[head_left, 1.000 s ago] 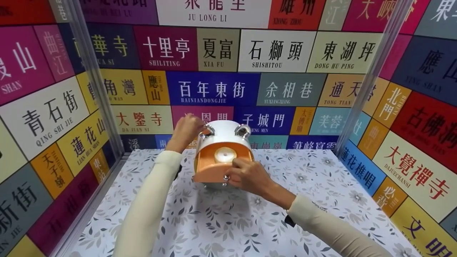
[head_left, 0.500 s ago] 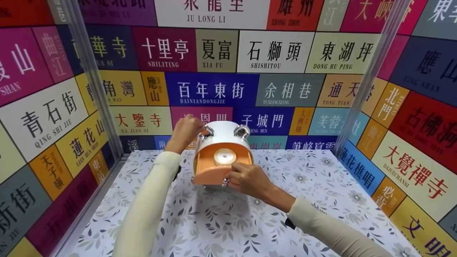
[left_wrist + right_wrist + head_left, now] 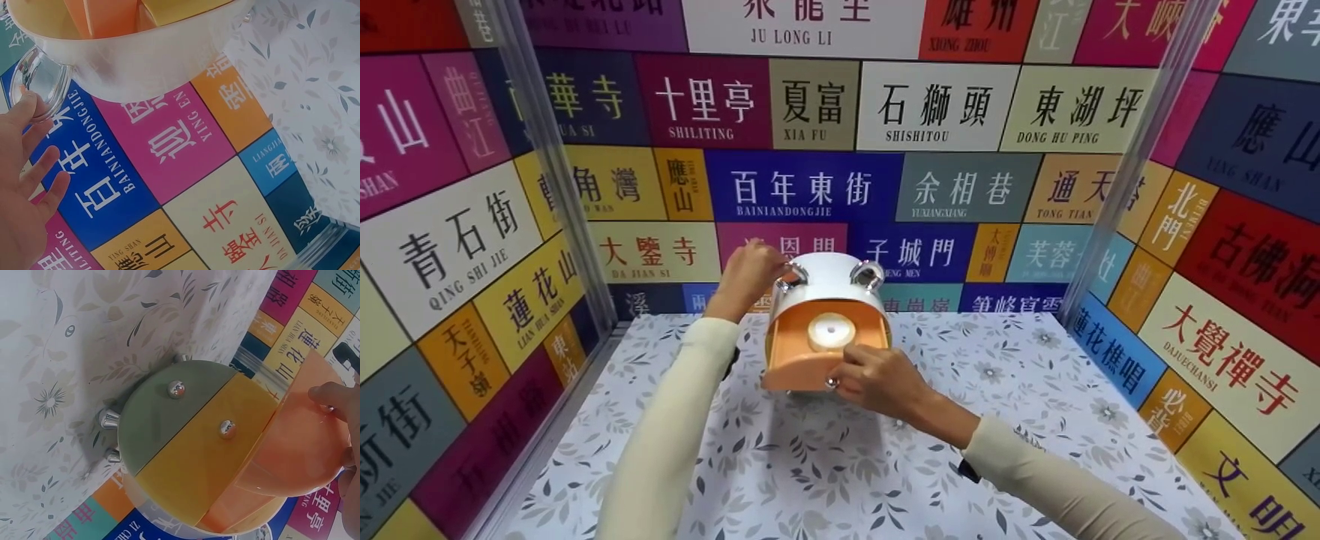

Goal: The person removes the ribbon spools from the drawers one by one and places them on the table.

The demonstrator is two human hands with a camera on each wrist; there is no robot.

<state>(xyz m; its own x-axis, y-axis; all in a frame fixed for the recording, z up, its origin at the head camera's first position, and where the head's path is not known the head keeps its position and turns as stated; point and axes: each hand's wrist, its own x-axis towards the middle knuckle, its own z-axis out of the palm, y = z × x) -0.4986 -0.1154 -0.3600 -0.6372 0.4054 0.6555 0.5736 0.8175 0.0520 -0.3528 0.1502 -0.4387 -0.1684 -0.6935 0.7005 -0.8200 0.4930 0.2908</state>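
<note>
A small rounded drawer box (image 3: 832,271) with a white shell and two silver ring handles on top stands on the table. Its orange top drawer (image 3: 304,433) is pulled out; inside lies a round white disc (image 3: 831,331) with a dark centre dot. My left hand (image 3: 751,271) holds the left silver ring (image 3: 42,81) between thumb and fingertip, its other fingers loosely bent. With thumb and forefinger, my right hand (image 3: 879,379) pinches the drawer's small silver knob (image 3: 832,382). Below it, a yellow drawer (image 3: 208,444) and a green drawer (image 3: 169,416) sit closed, each with a silver knob.
The box rests on short silver feet (image 3: 109,418) on a table (image 3: 825,465) covered in leaf-patterned white cloth. Walls of colourful sign panels (image 3: 806,187) rise behind and at both sides, with clear corner posts (image 3: 562,172).
The orange drawer has slid slightly farther toward me with the white disc in it, my right hand moving along on its knob. My left hand stays at the ring.
</note>
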